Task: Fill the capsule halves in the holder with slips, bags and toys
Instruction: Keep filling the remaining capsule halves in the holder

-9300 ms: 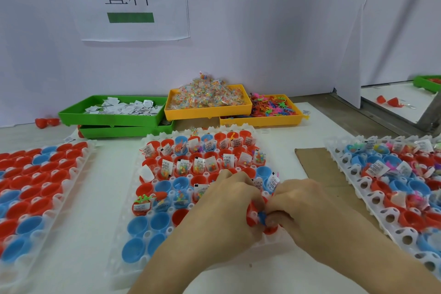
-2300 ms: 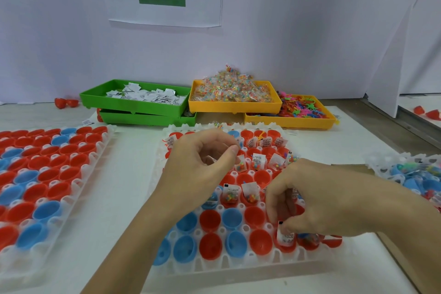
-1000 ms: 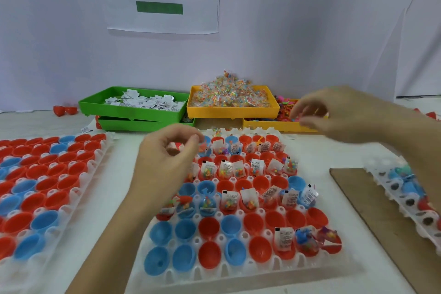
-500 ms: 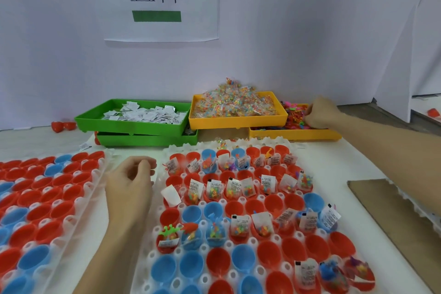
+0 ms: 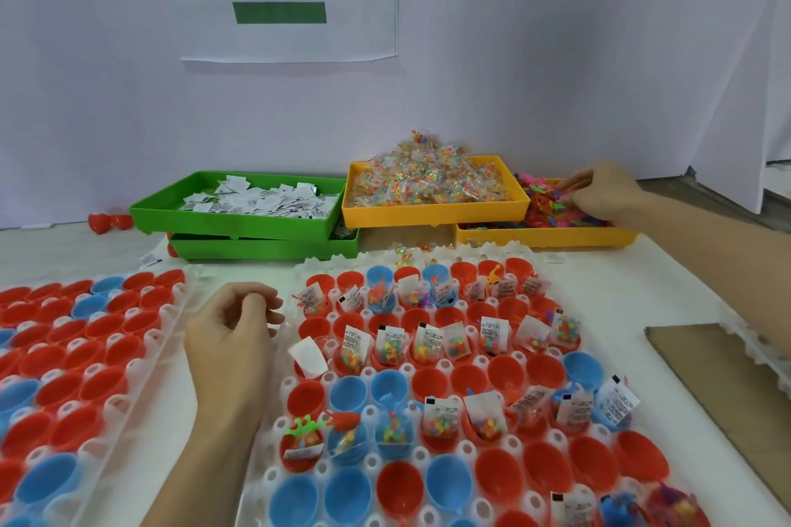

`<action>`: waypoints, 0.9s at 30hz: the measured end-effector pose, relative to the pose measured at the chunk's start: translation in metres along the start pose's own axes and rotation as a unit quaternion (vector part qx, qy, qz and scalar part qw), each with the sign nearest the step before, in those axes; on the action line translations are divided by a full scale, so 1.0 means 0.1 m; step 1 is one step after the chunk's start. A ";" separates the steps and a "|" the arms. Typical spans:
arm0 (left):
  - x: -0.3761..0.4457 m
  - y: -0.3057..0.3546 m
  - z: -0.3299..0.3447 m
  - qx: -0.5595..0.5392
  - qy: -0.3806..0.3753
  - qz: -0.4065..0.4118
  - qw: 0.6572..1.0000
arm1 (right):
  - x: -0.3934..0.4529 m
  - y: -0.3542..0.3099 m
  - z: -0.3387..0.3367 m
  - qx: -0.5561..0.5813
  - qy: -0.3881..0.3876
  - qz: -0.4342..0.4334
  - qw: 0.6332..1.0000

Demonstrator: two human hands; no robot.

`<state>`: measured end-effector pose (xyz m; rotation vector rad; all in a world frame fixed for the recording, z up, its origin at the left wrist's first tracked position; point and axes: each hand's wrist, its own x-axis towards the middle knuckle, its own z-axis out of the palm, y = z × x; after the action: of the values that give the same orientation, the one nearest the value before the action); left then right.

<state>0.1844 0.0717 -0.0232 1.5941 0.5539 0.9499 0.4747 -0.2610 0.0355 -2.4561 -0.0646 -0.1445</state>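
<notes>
Since half a second back: right hand [image 5: 608, 195] now deeper in the far-right yellow tray [image 5: 543, 236], fingers curled into the heap of toys [image 5: 552, 205], whether pinching one impossible to tell; left hand [image 5: 233, 332] barely shifted, loosely curled, holding nothing, resting in the bare strip of table between the left holder [image 5: 141, 359] and the left edge of the centre holder [image 5: 274, 432]. Capsule halves [image 5: 430, 381] seated in the centre holder, far rows stuffed with slips and bags, near rows mostly unfilled. Open tabletop between its right edge and the cardboard sheet [image 5: 727, 389]; green tray [image 5: 239, 222] of slips far left of the bag tray [image 5: 432, 214].
</notes>
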 end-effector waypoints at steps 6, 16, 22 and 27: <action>0.00 0.01 0.00 -0.002 0.004 -0.003 1.000 | -0.12 -0.07 -0.05 0.078 0.020 -0.019 0.997; -0.01 0.01 0.00 -0.013 0.002 -0.002 1.000 | -0.44 -0.10 -0.06 0.268 0.010 0.012 0.963; -0.02 0.05 0.02 -0.010 0.001 -0.005 1.000 | -0.92 -0.21 -0.17 0.352 0.002 0.006 0.936; -0.04 0.08 0.01 -0.012 0.001 -0.017 1.000 | -1.56 -0.36 -0.30 0.251 0.005 -0.075 0.965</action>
<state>0.1819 0.0661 -0.0169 1.5572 0.5667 0.9289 0.3140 -0.2540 0.0622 -1.9421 -0.2529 -0.1812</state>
